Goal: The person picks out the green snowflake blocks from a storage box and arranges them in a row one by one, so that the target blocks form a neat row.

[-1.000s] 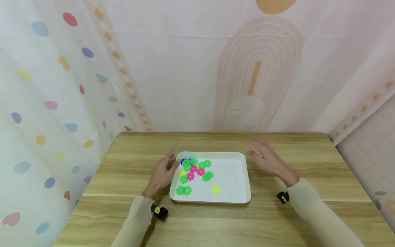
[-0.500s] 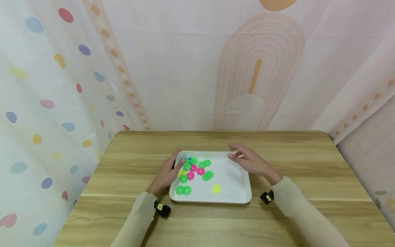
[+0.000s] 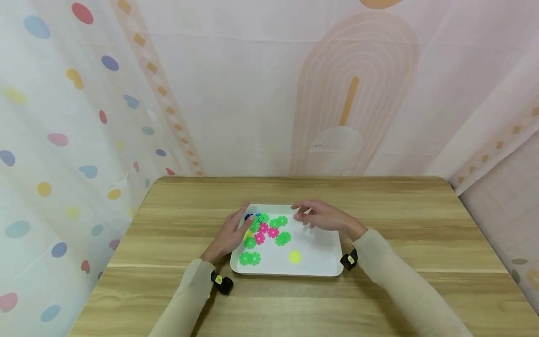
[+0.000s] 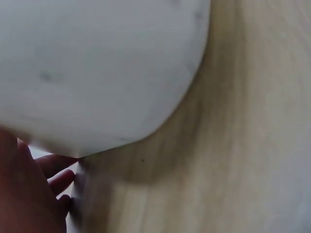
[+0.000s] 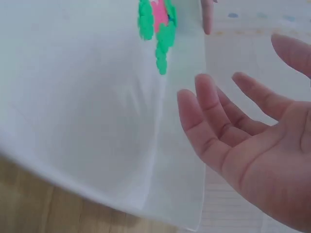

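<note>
A shallow white tray (image 3: 317,255) holds plastic snowflake discs. Green discs (image 3: 283,238), pink discs (image 3: 273,232) and a few dark blue ones gather toward its left side; a yellow disc (image 3: 295,257) lies near the front. My left hand (image 3: 226,238) holds the tray's left wall, thumb over the rim and fingers along the outside. In the left wrist view the tray's outer side (image 4: 102,77) hides part of that hand (image 4: 24,189). Over the tray's back right part hovers my right hand (image 3: 324,217), palm bare and fingers loosely bent, right of the green discs (image 5: 164,43).
The wood-grain table (image 3: 189,201) carries the tray near its middle. A patterned curtain (image 3: 252,93) hangs behind the far edge and along the left. Each wrist wears a small black camera, the left one (image 3: 223,284) close to the tray's front left corner.
My right hand has come in leftward from beyond the tray to above its back part. The left hand has moved slightly right onto the left wall. The discs look unmoved.
</note>
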Demonstrator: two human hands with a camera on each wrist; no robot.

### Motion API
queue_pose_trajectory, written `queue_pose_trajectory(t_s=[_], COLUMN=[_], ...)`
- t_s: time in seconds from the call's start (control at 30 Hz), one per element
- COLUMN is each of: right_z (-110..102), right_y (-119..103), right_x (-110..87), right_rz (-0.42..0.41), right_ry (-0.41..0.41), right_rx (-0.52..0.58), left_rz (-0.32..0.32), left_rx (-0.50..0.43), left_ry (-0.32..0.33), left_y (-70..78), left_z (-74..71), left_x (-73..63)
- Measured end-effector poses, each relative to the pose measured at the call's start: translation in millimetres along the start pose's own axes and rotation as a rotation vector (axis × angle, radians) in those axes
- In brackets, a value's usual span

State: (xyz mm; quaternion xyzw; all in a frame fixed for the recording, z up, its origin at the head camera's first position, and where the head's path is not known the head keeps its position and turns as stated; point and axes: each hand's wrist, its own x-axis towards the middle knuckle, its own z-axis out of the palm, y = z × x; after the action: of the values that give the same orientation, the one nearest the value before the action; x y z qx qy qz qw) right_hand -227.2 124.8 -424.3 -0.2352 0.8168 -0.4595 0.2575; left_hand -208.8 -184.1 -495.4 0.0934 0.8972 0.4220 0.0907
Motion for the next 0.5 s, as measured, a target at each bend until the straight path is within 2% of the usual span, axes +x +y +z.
queue_pose_trajectory(t_s=[0.23,0.37,0.5], right_z=[5,11,15], right_y=[-3,-4,0], right_x=[12.1,21.8,28.9], right_rz=[0.106,0.115,0.114], right_ry=[-0.162,-0.219,-0.241], right_rx=[-0.099,-0.141,-0.13], left_rz=[-0.04,-0.047,-0.043], left_rx=[-0.009,-0.01,-0.006], left_ry=[-0.019,-0.022,-0.022], left_y=[2.1,1.8,2.4], left_z=[-1.2,-0.4,0.8], left_x=[-1.8,-1.8,-1.4])
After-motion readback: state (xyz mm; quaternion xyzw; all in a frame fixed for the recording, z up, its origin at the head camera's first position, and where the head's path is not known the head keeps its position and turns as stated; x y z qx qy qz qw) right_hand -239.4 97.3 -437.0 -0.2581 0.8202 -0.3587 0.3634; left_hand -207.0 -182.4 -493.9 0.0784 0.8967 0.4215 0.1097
